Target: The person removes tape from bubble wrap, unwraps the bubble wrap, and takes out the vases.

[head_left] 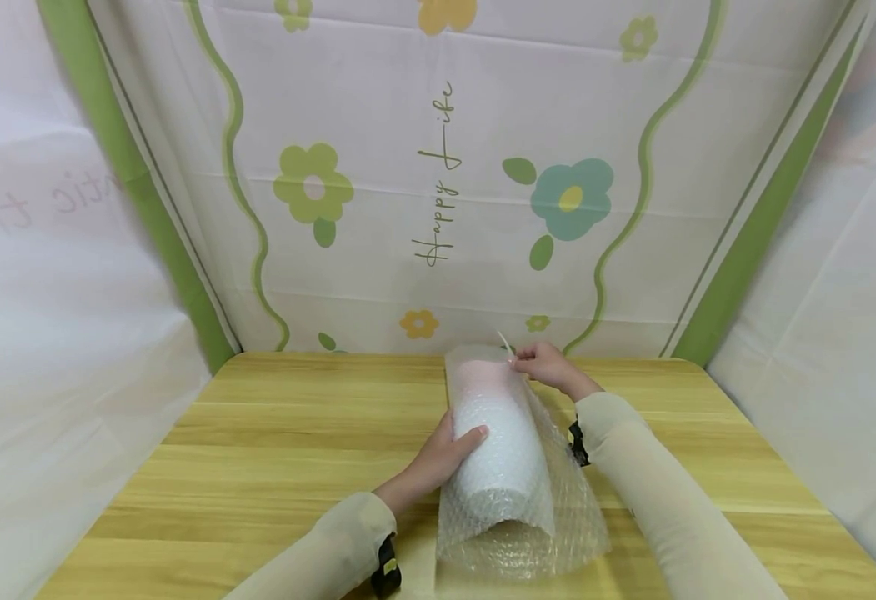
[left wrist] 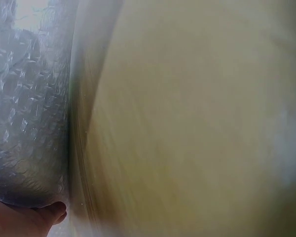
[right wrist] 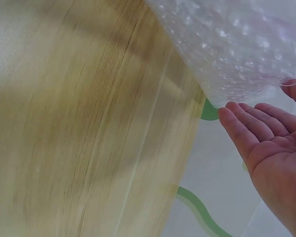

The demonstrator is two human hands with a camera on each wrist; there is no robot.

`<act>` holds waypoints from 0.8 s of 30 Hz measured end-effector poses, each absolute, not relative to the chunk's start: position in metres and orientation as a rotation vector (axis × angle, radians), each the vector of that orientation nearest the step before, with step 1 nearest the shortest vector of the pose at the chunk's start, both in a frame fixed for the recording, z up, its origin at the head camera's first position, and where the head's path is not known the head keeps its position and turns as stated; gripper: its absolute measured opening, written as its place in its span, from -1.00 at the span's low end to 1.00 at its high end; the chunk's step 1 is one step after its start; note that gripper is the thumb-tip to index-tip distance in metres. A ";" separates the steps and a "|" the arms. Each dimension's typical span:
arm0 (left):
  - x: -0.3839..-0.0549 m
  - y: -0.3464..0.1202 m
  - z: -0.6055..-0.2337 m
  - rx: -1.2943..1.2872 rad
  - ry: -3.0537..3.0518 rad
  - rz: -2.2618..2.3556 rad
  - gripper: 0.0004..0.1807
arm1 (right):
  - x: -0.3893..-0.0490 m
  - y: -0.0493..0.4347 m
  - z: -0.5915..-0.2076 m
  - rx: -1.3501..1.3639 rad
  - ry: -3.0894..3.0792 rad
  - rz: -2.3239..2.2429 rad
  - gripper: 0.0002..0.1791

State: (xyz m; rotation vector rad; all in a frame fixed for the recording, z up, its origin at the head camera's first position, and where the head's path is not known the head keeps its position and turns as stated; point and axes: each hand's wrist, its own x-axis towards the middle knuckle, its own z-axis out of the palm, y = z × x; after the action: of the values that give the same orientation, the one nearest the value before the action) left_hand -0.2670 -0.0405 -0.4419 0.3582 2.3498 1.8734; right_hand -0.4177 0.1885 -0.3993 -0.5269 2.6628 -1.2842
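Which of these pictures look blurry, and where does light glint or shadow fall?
Head: fairly sharp, evenly lit, small glints on the bubble wrap. Left wrist: tabletop hazy and blurred, bright glare on the bubble wrap, upper left. Right wrist: soft dark shadows across the tabletop.

A: Colours on the wrapped object [head_left: 508,450]?
B: From my station I read white, grading to pale pink at the far end. Bubble wrap [head_left: 582,521]: clear, patterned in small bubbles.
A: Tabletop [head_left: 295,467]?
B: Yellow wood, brownish grain streaks.
A: Backdrop [head_left: 377,108]?
B: I log white, with wavy green lines [head_left: 643,150], dark green script [head_left: 445,156], and lime, teal and orange flowers [head_left: 595,179].
A: Sleeves [head_left: 655,483]?
B: Plain cream; wrist straps [head_left: 386,575] black.
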 end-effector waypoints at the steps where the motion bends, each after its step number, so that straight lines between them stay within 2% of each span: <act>1: -0.267 -0.041 -0.442 0.355 2.348 1.872 -0.16 | -0.418 0.189 -0.399 -0.524 2.660 -1.283 -0.57; 5: -0.268 -0.040 -0.442 0.359 2.334 1.881 -0.17 | -0.417 0.187 -0.399 -0.513 2.682 -1.255 -0.57; 17: -0.268 -0.041 -0.443 0.369 2.330 1.890 -0.15 | -0.413 0.184 -0.399 -0.605 2.843 -1.103 -0.75; 24: -0.267 -0.041 -0.443 0.368 2.329 1.892 -0.17 | -0.412 0.182 -0.400 -0.602 2.872 -1.060 -0.74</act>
State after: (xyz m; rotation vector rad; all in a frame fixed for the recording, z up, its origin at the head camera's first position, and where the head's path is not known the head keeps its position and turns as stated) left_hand -0.2675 -0.0407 -0.4428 0.3680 2.3292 1.8916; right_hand -0.4123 0.1819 -0.4001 -0.6018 2.8720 -1.0600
